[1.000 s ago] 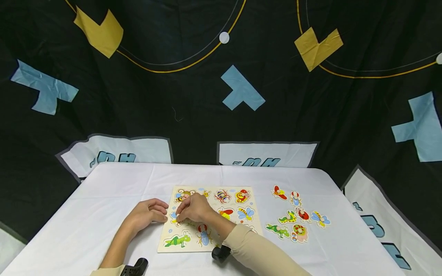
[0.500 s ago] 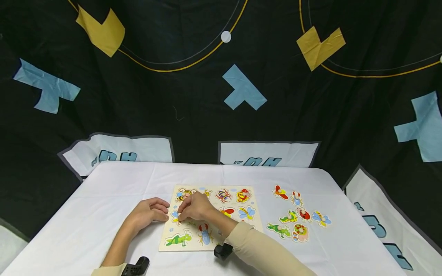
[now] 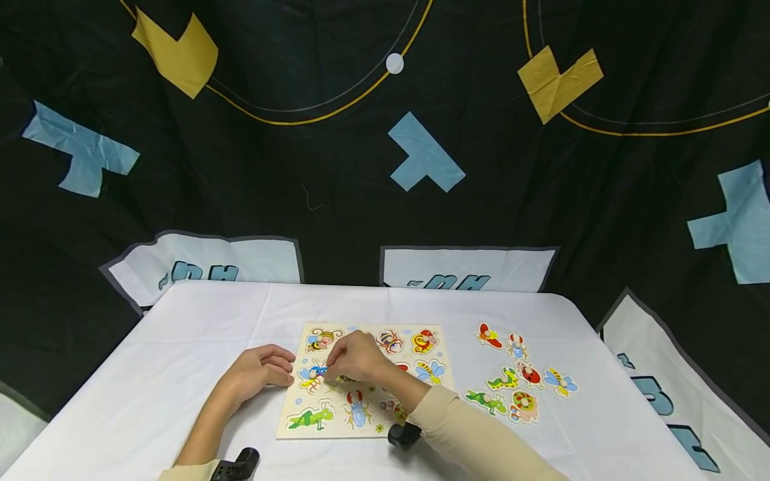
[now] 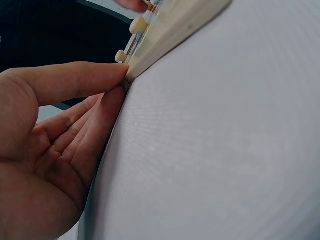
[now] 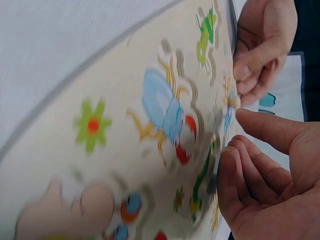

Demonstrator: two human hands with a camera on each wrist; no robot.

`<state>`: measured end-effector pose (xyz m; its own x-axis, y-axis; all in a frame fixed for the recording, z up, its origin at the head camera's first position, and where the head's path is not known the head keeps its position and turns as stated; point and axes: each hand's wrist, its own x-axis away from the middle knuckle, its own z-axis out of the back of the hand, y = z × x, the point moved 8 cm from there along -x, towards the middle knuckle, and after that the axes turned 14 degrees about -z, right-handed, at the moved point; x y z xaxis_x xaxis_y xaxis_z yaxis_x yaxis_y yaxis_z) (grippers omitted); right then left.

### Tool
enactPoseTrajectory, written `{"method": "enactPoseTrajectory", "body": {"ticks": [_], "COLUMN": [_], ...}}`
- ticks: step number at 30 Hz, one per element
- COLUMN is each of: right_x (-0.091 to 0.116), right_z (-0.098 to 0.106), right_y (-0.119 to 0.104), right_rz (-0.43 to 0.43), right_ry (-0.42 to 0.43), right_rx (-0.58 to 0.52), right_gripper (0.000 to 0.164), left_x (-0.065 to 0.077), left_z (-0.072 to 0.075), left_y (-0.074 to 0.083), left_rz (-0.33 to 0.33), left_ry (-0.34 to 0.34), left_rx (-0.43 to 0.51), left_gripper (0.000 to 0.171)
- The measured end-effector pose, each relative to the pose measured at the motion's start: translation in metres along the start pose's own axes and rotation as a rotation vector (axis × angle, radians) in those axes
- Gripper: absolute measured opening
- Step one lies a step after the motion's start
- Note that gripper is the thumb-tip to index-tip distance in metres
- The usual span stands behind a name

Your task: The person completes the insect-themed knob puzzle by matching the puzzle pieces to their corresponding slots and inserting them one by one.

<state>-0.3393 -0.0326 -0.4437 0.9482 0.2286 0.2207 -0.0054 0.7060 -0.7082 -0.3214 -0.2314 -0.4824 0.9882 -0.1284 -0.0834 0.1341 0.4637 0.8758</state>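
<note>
A wooden puzzle board (image 3: 334, 427) with printed insects lies on the white table. My left hand (image 3: 255, 373) is at its left edge; in the left wrist view the thumb and fingertips touch the board's side without wrapping round it. My right hand (image 3: 361, 357) hovers over the board's middle-left, thumb and fingers apart and holding nothing. Just left of its fingertips, a blue-winged mosquito-like piece (image 3: 311, 375) sits in the board. Its knob (image 5: 232, 102) shows near the right thumb. A bee piece (image 3: 321, 340) sits at the board's upper left. Part of the board is hidden under the right hand.
Several loose knobbed insect pieces lie right of the board, among them a ladybug (image 3: 529, 374), a green grasshopper (image 3: 487, 402), a caterpillar (image 3: 502, 379) and a blue-winged bee (image 3: 560, 382). A black curtain (image 3: 337, 187) hangs behind the white table (image 3: 198, 321).
My right hand has let go of the blue-winged piece and moved a little to the right, which leaves that piece in view. The left hand stays at the board's edge.
</note>
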Motion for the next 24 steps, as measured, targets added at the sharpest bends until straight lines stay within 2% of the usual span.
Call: {"method": "enactPoseTrajectory", "body": {"ticks": [7,13,24], "right_x": [0.002,0.003,0.006], "right_z": [0.024,0.044,0.079], "right_y": [0.014,0.027,0.056], "right_rz": [-0.001,-0.027,-0.084], "right_ry": [0.031,0.033,0.094], "right_rx": [0.006,0.003,0.014], "right_gripper": [0.014,0.012,0.013], "left_x": [0.000,0.001,0.000], "left_z": [0.000,-0.001,-0.001], "left_y": [0.001,0.000,-0.001], "left_rz": [0.004,0.007,0.005], "left_ry": [0.003,0.005,0.007], "left_rx": [-0.008,-0.002,0.003], "left_gripper": [0.048,0.049,0.049]}}
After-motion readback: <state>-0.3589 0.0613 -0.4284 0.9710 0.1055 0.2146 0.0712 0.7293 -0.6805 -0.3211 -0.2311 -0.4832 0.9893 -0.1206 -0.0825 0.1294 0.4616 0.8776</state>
